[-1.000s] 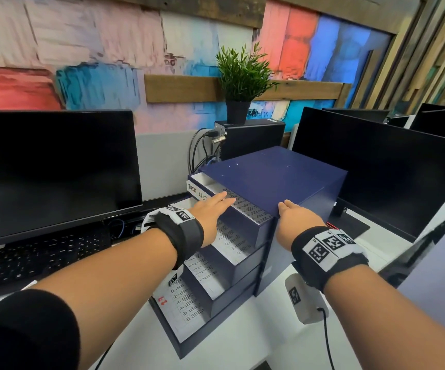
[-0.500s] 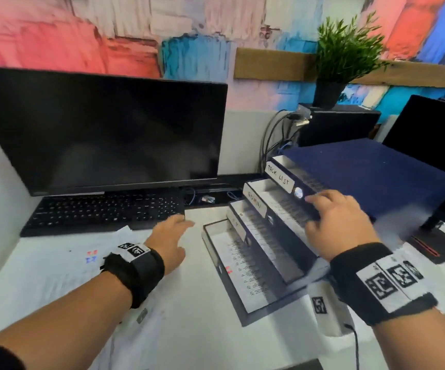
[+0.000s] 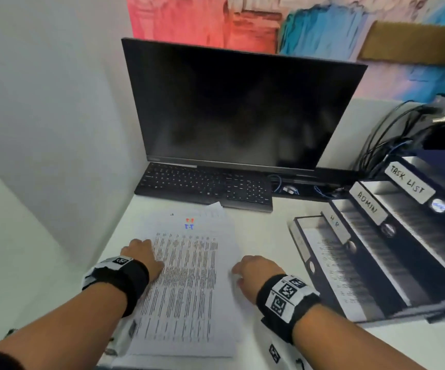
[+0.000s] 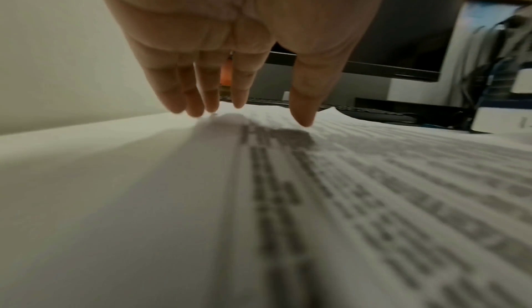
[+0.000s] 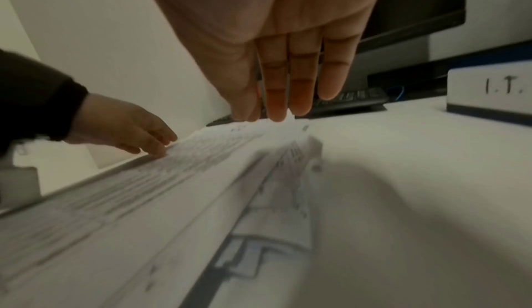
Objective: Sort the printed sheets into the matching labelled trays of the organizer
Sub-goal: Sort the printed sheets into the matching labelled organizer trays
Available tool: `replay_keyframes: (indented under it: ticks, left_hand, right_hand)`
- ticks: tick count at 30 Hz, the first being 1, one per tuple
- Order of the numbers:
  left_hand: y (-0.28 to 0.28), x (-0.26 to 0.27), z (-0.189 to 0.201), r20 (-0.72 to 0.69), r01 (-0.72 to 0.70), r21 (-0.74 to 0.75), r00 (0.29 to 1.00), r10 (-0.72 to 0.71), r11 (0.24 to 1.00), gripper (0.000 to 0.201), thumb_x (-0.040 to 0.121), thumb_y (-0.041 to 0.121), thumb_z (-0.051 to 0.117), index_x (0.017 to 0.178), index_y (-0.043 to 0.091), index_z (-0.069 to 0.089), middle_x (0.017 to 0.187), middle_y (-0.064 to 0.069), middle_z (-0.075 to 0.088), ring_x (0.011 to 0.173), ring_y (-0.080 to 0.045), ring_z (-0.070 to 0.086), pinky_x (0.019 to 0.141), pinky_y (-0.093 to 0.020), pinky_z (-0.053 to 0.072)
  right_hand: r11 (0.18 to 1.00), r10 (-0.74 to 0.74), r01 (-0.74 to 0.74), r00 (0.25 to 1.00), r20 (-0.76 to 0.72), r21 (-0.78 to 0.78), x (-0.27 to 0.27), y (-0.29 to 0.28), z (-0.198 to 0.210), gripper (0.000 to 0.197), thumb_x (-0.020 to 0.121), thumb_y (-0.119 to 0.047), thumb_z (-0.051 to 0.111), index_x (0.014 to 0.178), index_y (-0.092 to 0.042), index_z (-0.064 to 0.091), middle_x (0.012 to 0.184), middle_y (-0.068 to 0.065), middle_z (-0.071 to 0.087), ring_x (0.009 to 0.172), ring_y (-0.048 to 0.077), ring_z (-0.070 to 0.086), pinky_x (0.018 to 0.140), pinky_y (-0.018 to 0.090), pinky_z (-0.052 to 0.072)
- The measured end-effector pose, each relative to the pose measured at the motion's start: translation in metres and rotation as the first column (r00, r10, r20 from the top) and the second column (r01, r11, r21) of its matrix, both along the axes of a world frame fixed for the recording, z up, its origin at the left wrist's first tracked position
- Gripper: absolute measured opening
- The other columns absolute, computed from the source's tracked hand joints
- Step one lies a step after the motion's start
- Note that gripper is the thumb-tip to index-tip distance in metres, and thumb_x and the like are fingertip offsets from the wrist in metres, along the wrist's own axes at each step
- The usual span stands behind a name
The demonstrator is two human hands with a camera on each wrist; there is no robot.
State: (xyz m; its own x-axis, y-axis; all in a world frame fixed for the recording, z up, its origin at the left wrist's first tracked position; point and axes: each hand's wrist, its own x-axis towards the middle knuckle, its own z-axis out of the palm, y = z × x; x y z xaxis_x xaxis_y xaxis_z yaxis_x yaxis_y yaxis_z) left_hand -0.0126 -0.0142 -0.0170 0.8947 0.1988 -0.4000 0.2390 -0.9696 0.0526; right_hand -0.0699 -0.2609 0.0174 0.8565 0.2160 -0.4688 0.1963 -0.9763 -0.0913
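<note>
A stack of printed sheets (image 3: 186, 279) lies flat on the white desk (image 3: 264, 231) in front of me. My left hand (image 3: 142, 255) rests on the stack's left edge, its straight fingers (image 4: 198, 99) touching the paper (image 4: 345, 199). My right hand (image 3: 253, 273) is at the stack's right edge, its fingers (image 5: 299, 81) straight and their tips down at the sheets (image 5: 184, 165). Neither hand holds anything. To the right stands the dark blue organizer (image 3: 430, 263) with stepped trays labelled TASK LIST (image 3: 408, 185), ADMIN (image 3: 367, 205), H.R. (image 3: 335, 225) and I.T. (image 5: 503, 87); each tray holds printed sheets.
A black monitor (image 3: 232, 113) and a keyboard (image 3: 205, 186) stand just behind the stack. A bundle of cables (image 3: 392, 134) hangs behind the organizer. A white partition wall (image 3: 42, 129) closes the desk's left side.
Both hands have left the organizer and moved left and down onto the stack of sheets. The view has swung left with them, so the organizer now sits at the right edge.
</note>
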Motion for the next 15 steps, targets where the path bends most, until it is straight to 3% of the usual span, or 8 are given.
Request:
replay_keyframes:
  ticks: [5, 9, 13, 15]
  left_hand:
    - [0.022, 0.0, -0.002, -0.022, -0.046, -0.104, 0.999, 0.044, 0.994, 0.055, 0.083, 0.047, 0.061, 0.122, 0.011, 0.049, 0.122, -0.008, 0.054, 0.11, -0.023, 0.055, 0.088, -0.029, 0.045]
    - [0.03, -0.001, -0.004, 0.029, -0.082, -0.202, 0.996, 0.089, 0.976, 0.062, 0.084, 0.039, 0.065, 0.135, 0.013, 0.041, 0.13, -0.005, 0.054, 0.117, -0.021, 0.053, 0.097, -0.028, 0.044]
    - [0.034, -0.003, -0.005, 0.02, -0.068, -0.213, 0.997, 0.074, 0.975, 0.055, 0.082, 0.036, 0.067, 0.129, 0.016, 0.046, 0.126, -0.002, 0.057, 0.114, -0.018, 0.055, 0.095, -0.025, 0.044]
    - [0.036, -0.004, -0.003, 0.027, -0.06, -0.241, 0.997, 0.068, 0.969, 0.039, 0.084, 0.03, 0.066, 0.119, 0.02, 0.052, 0.117, 0.001, 0.06, 0.108, -0.016, 0.057, 0.089, -0.022, 0.043]
  right_hand:
    - [0.998, -0.068, 0.066, 0.994, -0.09, -0.025, 0.005, 0.02, -0.018, 0.037, 0.095, -0.032, 0.046, 0.124, -0.01, 0.052, 0.128, 0.01, 0.05, 0.118, 0.027, 0.05, 0.095, 0.033, 0.041]
    - [0.993, -0.118, 0.116, 0.989, -0.094, -0.03, 0.005, 0.022, -0.029, 0.038, 0.093, -0.032, 0.049, 0.123, -0.01, 0.052, 0.128, 0.01, 0.049, 0.117, 0.027, 0.05, 0.094, 0.032, 0.041]
    - [0.985, -0.173, 0.172, 0.982, -0.078, -0.012, 0.005, 0.024, -0.033, 0.041, 0.09, -0.04, 0.054, 0.122, -0.014, 0.053, 0.126, 0.007, 0.048, 0.115, 0.024, 0.051, 0.092, 0.03, 0.042]
    - [0.979, -0.205, 0.206, 0.976, -0.078, 0.001, 0.007, 0.024, -0.032, 0.041, 0.088, -0.042, 0.056, 0.119, -0.016, 0.053, 0.124, 0.006, 0.049, 0.113, 0.023, 0.052, 0.09, 0.03, 0.042]
